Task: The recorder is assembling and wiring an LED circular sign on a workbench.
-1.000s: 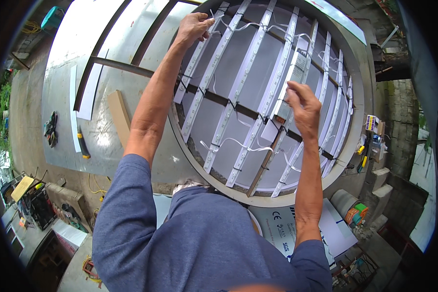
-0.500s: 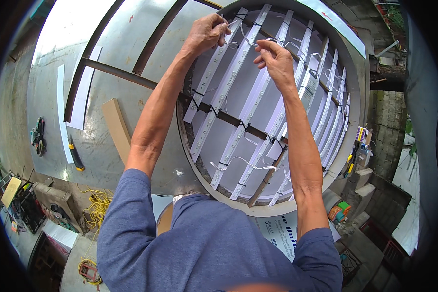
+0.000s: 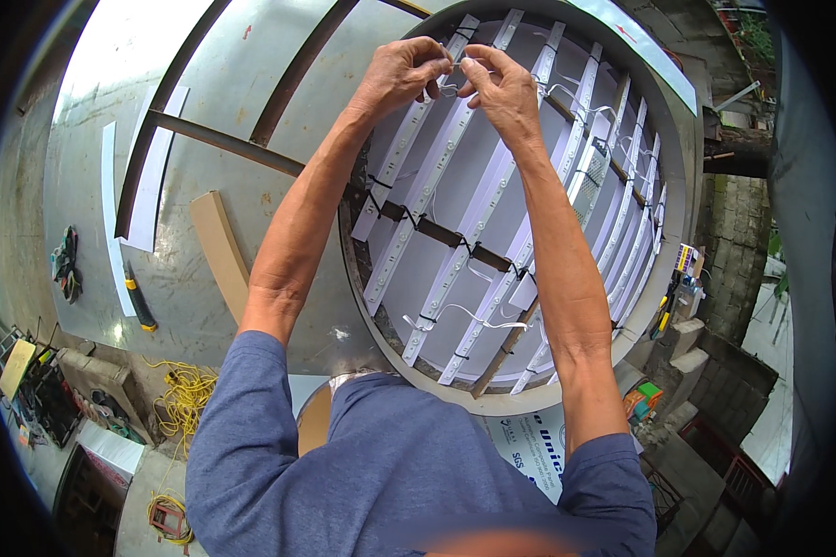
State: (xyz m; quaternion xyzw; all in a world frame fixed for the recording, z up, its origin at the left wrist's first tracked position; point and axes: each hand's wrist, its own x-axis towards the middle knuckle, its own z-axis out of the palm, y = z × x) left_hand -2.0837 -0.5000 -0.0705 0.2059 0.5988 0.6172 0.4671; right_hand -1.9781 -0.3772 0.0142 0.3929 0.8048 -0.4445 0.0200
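Round sign frame (image 3: 661,232): both hands now closer, pinching white wire (image 3: 450,85).

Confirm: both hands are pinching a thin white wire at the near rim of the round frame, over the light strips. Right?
Not quite. The left hand and right hand do pinch a thin white wire over the light strips, but at the far rim of the round frame, not the near one. The head view shows both arms stretched fully across it.
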